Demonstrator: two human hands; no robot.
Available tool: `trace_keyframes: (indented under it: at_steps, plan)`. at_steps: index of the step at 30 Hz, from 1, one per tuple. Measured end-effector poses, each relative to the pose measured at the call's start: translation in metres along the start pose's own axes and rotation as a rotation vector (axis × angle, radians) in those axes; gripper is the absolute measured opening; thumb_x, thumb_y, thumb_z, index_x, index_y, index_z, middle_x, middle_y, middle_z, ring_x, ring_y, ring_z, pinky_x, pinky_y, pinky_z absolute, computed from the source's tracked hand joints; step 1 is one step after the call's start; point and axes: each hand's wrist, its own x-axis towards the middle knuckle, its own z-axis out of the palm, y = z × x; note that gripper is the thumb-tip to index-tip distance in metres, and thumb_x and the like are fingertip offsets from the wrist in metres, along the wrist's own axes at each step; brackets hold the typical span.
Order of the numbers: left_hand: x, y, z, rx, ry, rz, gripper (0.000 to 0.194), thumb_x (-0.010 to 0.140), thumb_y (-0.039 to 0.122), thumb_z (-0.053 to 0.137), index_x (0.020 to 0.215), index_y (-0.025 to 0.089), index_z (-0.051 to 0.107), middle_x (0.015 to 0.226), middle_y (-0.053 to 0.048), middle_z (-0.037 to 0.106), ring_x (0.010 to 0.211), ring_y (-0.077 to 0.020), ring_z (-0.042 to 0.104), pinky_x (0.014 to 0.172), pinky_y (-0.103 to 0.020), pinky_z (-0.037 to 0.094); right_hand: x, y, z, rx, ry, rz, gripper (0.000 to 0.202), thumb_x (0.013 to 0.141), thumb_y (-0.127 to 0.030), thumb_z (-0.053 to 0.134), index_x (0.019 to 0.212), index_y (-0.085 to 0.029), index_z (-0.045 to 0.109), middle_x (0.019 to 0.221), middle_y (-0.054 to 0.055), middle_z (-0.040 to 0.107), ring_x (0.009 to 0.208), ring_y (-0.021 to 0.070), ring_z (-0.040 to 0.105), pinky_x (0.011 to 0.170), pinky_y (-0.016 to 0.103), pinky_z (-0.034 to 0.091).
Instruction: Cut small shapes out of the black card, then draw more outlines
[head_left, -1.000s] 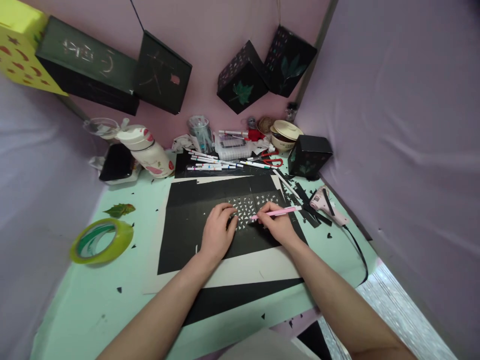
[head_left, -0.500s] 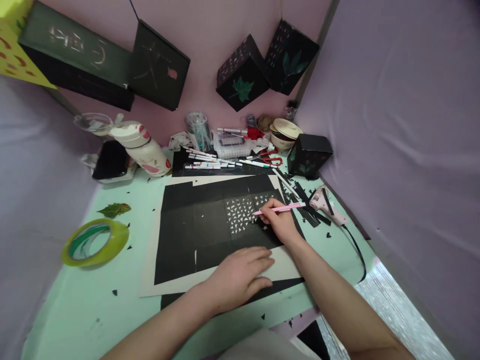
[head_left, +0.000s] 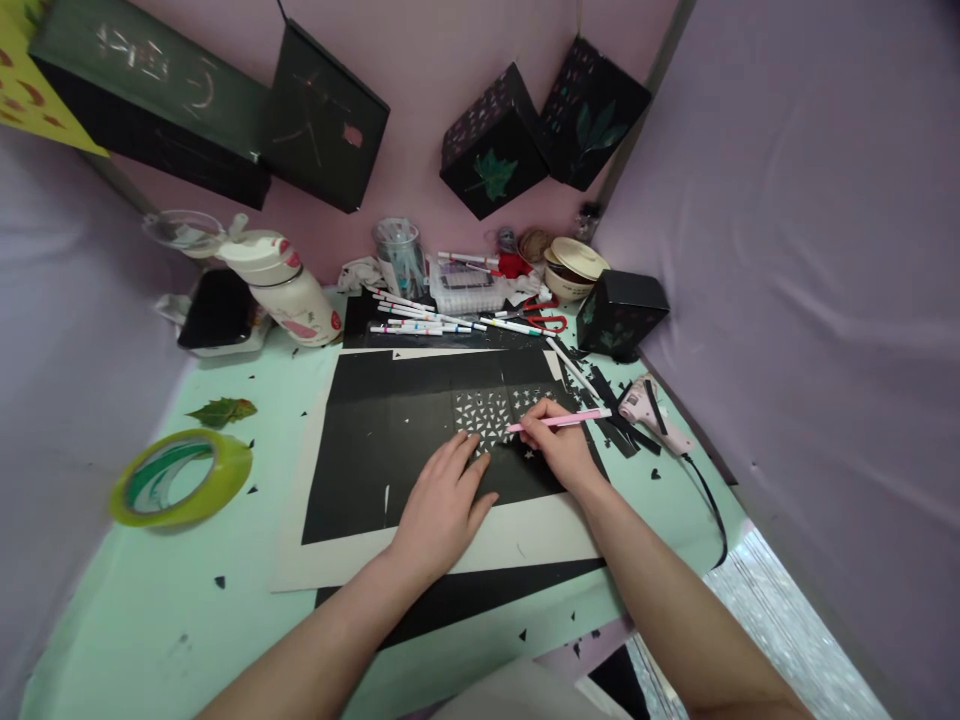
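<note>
A black paper sheet (head_left: pixel 360 440) with small triangle and star cut-outs lies on a white board (head_left: pixel 289 560). My left hand (head_left: pixel 442 500) rests flat on the sheet, fingers slightly spread, fingertips at the lower left of the triangle cut-outs (head_left: pixel 482 412). On the right, my right hand (head_left: pixel 551 435) grips a slim pink pen-style craft knife (head_left: pixel 566 419). Its tip points left, at the right side of the triangles. The tip is too small to tell whether it touches the paper. Part of the star cut-outs is hidden behind my right hand.
Markers (head_left: pixel 427 318), red-handled scissors (head_left: pixel 547 322) and a plastic box (head_left: pixel 469 290) lie at the back. A glue gun (head_left: pixel 652 410) and black scraps (head_left: pixel 619 425) are right. Left are a tape roll (head_left: pixel 236 465), a leaf (head_left: pixel 221 411) and a bottle (head_left: pixel 289 290). Black boxes (head_left: pixel 495 150) hang above.
My left hand has moved up and left, from the lower edge of the black sheet onto it beside the triangles. The sheet has shifted slightly. My right hand stays at nearly the same spot.
</note>
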Motion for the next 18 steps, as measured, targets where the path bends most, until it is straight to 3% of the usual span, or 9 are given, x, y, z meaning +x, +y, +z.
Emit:
trace_keyframes:
  at_steps: [9, 18]
  plan:
    - [-0.006, 0.004, 0.007, 0.003, 0.015, 0.016, 0.037, 0.089, 0.032, 0.057, 0.121, 0.012, 0.059, 0.137, -0.017, 0.053, 0.131, -0.0321, 0.044, 0.103, -0.049, 0.045, -0.007, -0.005, -0.002, -0.137, 0.019, -0.065, 0.013, 0.082, -0.028, 0.061, 0.072, -0.021, 0.057, 0.065, -0.003, 0.057, 0.059, 0.013, 0.052, 0.056, 0.025, 0.04]
    - [-0.008, 0.007, 0.007, 0.009, 0.068, 0.001, 0.037, 0.087, 0.03, 0.059, 0.12, 0.012, 0.059, 0.134, -0.017, 0.055, 0.128, -0.0327, 0.047, 0.101, -0.049, 0.045, -0.018, -0.011, 0.002, -0.329, -0.107, -0.074, 0.015, 0.079, -0.025, 0.063, 0.069, -0.022, 0.053, 0.067, -0.002, 0.06, 0.062, 0.0149, 0.054, 0.056, 0.026, 0.04]
